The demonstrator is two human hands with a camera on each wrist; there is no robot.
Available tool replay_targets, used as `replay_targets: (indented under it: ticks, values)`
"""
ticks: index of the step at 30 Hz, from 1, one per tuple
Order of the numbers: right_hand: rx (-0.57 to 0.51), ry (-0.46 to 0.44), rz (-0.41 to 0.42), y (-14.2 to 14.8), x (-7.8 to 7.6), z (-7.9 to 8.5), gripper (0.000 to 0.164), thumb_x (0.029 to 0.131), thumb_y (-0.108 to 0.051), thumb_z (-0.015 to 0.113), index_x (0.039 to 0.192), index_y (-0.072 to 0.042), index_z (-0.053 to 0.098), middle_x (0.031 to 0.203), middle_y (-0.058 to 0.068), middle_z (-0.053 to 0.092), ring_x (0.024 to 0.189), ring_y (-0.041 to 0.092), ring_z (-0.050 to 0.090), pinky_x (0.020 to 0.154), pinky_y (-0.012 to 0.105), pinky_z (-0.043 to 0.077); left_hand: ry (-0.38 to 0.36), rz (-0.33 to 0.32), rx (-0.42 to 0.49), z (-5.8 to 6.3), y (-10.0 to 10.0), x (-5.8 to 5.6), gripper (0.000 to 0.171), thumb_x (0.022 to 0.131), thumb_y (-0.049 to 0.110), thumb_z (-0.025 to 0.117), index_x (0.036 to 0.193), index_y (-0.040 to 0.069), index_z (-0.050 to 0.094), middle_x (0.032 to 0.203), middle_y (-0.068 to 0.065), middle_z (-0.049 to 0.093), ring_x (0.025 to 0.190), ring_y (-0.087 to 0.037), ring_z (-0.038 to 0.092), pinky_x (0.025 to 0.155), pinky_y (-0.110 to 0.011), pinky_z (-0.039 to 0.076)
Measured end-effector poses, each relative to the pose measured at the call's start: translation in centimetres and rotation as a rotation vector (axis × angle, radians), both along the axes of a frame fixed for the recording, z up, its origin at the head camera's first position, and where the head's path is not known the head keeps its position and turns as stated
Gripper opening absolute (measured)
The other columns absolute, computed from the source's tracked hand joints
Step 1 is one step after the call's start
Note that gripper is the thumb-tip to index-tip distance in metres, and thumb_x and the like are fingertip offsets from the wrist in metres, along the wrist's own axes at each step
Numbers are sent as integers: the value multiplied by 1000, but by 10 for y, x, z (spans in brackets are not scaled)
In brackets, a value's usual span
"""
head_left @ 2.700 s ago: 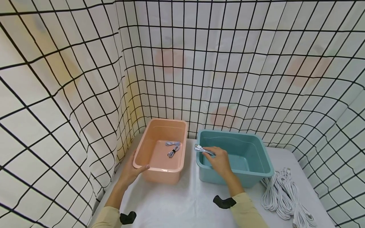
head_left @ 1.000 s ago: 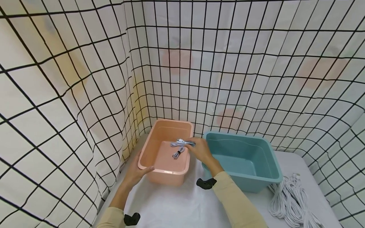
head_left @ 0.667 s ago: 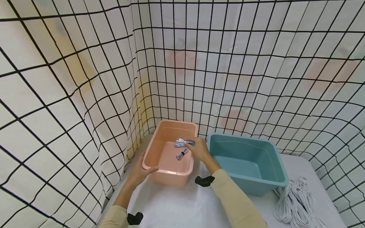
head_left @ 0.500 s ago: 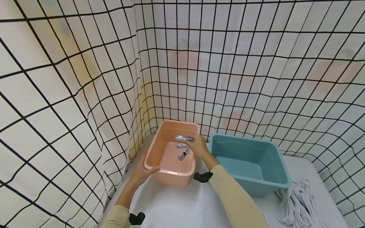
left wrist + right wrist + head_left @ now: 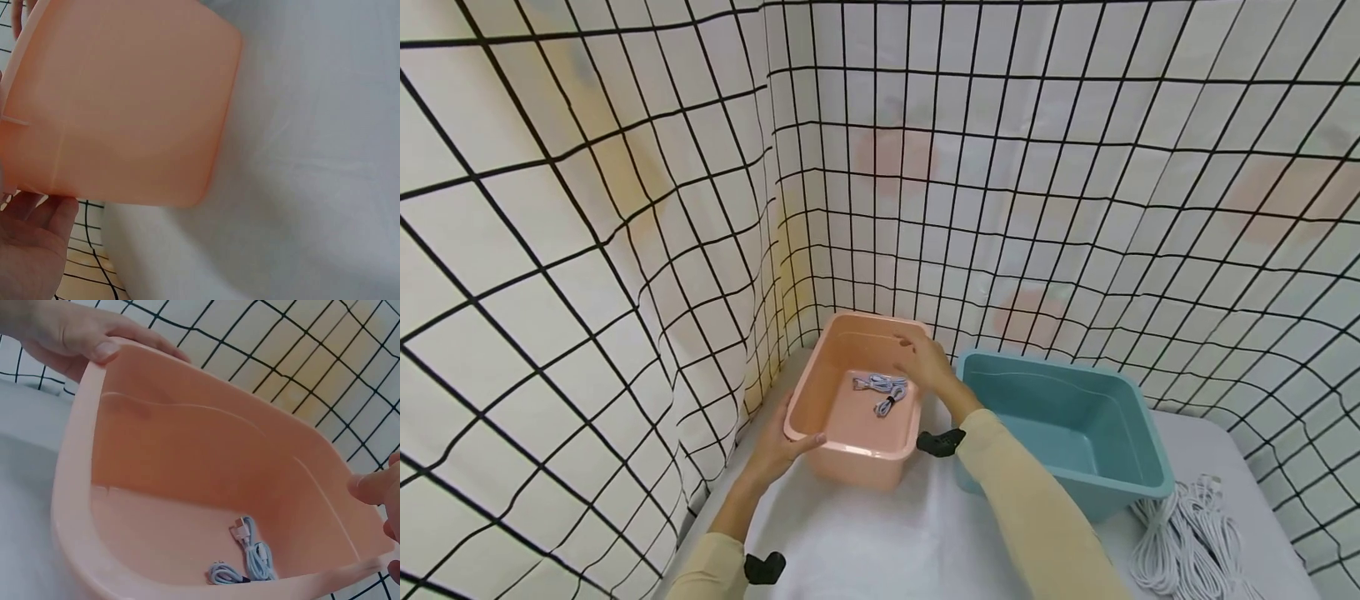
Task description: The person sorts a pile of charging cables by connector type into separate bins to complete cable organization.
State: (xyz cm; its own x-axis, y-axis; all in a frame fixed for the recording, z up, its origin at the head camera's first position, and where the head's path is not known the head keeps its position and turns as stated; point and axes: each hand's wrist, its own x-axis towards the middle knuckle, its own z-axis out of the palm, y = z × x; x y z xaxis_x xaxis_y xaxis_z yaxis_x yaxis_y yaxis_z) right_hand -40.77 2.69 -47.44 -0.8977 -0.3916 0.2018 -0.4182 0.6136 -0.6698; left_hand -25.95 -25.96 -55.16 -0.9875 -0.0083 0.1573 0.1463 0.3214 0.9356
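Note:
Bundled USB cables [image 5: 880,383], one with a dark tie [image 5: 245,579], lie on the floor of a peach plastic bin [image 5: 850,451]. My left hand [image 5: 777,446] holds the bin's near left corner, thumb over the rim and fingers on the outside wall. In the left wrist view, fingertips of that hand [image 5: 37,247] press against the bin's side. My right hand [image 5: 927,364] hovers over the bin's right rim with nothing in it, fingers apart and loosely bent. Its thumb and some fingers show at the edge of the right wrist view.
A teal bin [image 5: 1060,387] stands just right of the peach one. At its near right corner lies a heap of white cables [image 5: 1195,533] on the white-covered table [image 5: 865,542]. Black netting [image 5: 910,208] over pale sheets surrounds the back and sides.
My right hand brought a cable bundle leftward from over the teal bin and let it go into the peach bin. The hand is now raised with its fingers spread. My left hand keeps its hold.

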Motion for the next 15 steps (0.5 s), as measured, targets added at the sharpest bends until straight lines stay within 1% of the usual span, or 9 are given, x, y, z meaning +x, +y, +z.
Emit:
replay_targets:
  ticks: [3, 7, 10, 15]
  values:
    - [-5, -38, -4, 2, 4, -1, 53, 98, -15, 74, 148, -11, 57, 138, 15, 62, 128, 44, 55, 101, 57, 47, -7, -18, 23, 1, 0, -1, 102, 85, 17, 87, 165, 13, 23, 149, -27, 47, 124, -48, 56, 102, -56, 46]
    - [-6, -53, 8, 3, 7, -2, 52, 98, -17, 73, 148, -13, 58, 136, 12, 64, 127, 40, 56, 101, 56, 47, -26, -28, 47, 0, 0, -1, 103, 86, 16, 87, 165, 14, 22, 151, -26, 44, 125, -47, 54, 102, -54, 45]
    - [-8, -31, 19, 5, 9, -1, 52, 98, -17, 74, 147, -10, 58, 135, 14, 65, 125, 39, 58, 100, 55, 49, -31, -23, 49, -1, 0, -1, 103, 85, 15, 87, 165, 15, 22, 151, -25, 45, 126, -45, 55, 104, -52, 44]
    - [-34, 16, 38, 12, 11, 2, 50, 96, -17, 76, 143, -7, 61, 132, 17, 66, 122, 42, 60, 98, 54, 51, -26, -16, 44, -1, 0, -2, 103, 85, 15, 87, 165, 16, 22, 151, -26, 45, 126, -46, 55, 104, -55, 43]
